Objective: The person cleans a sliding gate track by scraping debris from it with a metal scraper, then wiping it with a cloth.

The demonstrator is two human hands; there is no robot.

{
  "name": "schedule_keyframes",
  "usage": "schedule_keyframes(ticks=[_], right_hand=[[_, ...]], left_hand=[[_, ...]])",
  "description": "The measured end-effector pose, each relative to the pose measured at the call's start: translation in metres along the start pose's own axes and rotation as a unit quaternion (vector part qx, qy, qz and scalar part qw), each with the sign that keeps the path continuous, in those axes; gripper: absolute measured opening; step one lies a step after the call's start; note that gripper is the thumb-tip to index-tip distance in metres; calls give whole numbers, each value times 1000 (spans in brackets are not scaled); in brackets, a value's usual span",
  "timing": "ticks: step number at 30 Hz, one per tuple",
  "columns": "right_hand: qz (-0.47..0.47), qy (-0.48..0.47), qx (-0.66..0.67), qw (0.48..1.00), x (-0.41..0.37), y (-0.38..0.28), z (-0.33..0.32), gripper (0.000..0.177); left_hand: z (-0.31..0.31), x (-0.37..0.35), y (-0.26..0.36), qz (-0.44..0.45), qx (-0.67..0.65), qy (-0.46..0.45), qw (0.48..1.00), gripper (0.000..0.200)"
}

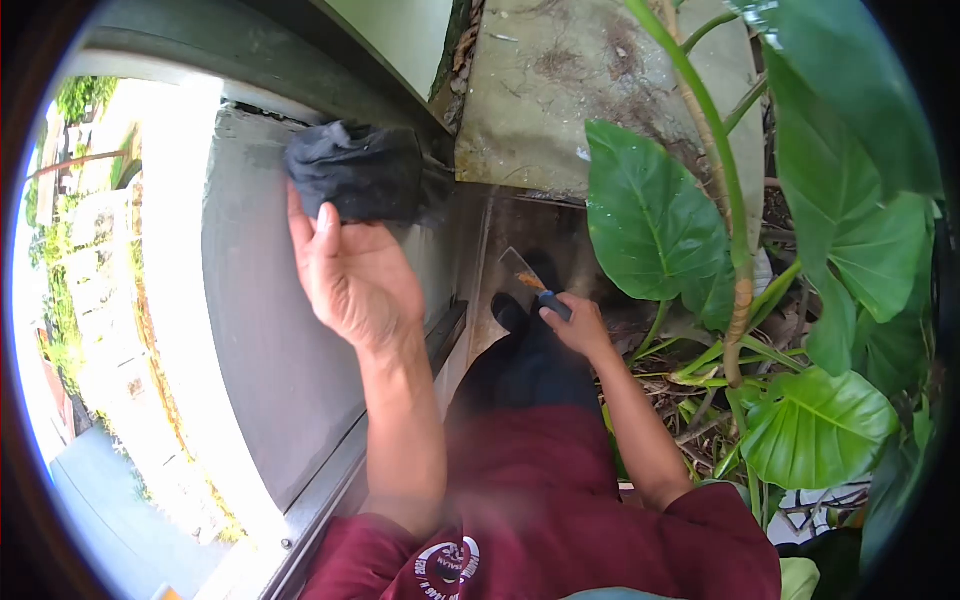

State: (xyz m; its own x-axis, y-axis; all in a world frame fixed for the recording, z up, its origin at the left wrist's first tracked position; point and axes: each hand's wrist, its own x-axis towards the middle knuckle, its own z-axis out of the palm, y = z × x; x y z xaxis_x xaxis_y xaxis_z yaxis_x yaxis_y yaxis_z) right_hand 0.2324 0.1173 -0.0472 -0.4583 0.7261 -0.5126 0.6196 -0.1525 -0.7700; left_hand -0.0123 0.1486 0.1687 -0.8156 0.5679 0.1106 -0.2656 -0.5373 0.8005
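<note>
A crumpled black cloth (355, 172) is in my left hand (360, 270), raised in front of the grey panel beside the bright opening. The palm faces me, and most of the fingers are hidden behind the cloth. Low down by my legs, my right hand (578, 325) grips the dark handle of a scraper (535, 283). Its flat blade points up and away from me, with brownish residue on it near the handle.
Grey panel (270, 300) and metal frame (330, 490) run along my left. A stained slab (550, 95) lies ahead. Large-leaved plants (660, 215) with thick stems crowd my right side, close to my right arm. My shoe (508, 312) stands on the narrow floor.
</note>
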Motion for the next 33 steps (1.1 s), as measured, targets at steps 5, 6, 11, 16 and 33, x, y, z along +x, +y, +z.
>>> schedule_keyframes(ticks=[5,6,11,16,33], right_hand=[[-115,-12,39,993,-31,-31,-20,29],[-124,-20,48,991,-38,-38,-24,29],[-116,-25,130,984,-68,-114,-57,25],[-230,85,29,969,-38,-162,-81,23],[-326,-46,-168,929,174,-187,-209,26]], left_hand=[[16,-6,57,52,-44,-55,996,71],[19,-9,66,57,-37,-50,996,70],[26,-16,94,85,-33,-33,995,68],[44,-22,108,118,3,-33,992,64],[105,21,129,385,273,-46,880,52]])
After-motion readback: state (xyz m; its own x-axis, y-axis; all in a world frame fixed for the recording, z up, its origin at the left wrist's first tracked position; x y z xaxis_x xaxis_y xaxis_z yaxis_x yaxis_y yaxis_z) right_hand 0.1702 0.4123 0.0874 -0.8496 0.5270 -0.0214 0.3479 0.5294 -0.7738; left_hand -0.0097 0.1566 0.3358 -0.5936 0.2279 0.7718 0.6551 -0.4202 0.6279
